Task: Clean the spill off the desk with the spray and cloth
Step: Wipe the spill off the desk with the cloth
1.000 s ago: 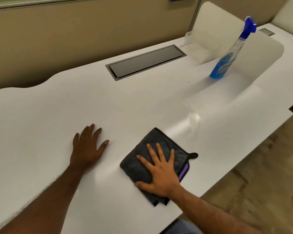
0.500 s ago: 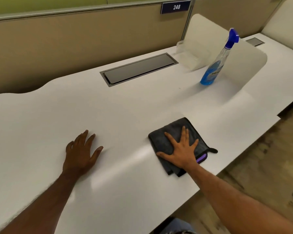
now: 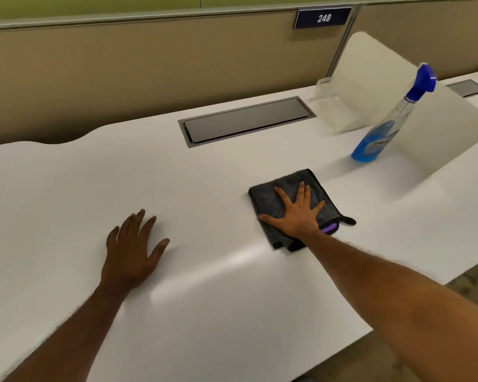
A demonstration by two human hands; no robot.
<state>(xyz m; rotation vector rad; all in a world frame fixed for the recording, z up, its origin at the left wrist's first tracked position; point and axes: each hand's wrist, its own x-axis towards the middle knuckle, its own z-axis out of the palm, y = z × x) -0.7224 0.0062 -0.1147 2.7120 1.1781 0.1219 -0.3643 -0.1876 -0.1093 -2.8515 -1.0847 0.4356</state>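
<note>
Cloth point(image 3: 282, 198), dark grey and folded, is pressed flat on the white desk point(image 3: 204, 175) by the right hand point(image 3: 297, 215), fingers spread. Left hand point(image 3: 133, 249) lies flat, fingers spread, well left. Spray bottle point(image 3: 384, 128) stands far right. No spill can be made out, possibly owing to glare.

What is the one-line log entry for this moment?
step: wiping | right hand: flat on cloth | left hand: flat on desk | spray: upright, untouched

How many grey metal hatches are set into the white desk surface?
2. A long hatch lies at the desk's far edge, behind the cloth. A small hatch sits far right, beyond the spray bottle.
</note>
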